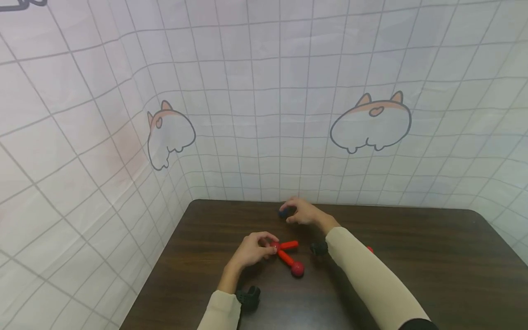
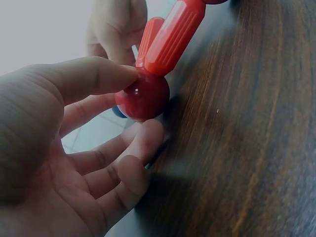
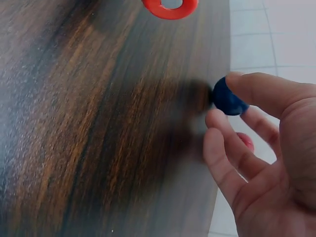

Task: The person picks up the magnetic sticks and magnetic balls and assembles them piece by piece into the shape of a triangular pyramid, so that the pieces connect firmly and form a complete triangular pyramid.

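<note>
My left hand (image 1: 252, 250) pinches a red ball (image 2: 143, 94) between thumb and fingers, just above or on the tabletop. Two ridged red rods (image 1: 288, 244) spread from that ball in a V. One rod ends in a second red ball (image 1: 297, 269); the other has a bare end in the head view. Near the table's far edge, my right hand (image 1: 304, 212) has its thumb and fingers around a dark blue ball (image 3: 229, 97). The ball is largely covered by the fingers in the head view, where it shows as a small blue patch.
The dark wood-grain table (image 1: 198, 243) meets a white gridded cloth (image 1: 264, 114) at its back and left. A red piece (image 1: 370, 249) shows partly behind the right sleeve. A red ring-shaped end (image 3: 170, 10) lies at the top of the right wrist view.
</note>
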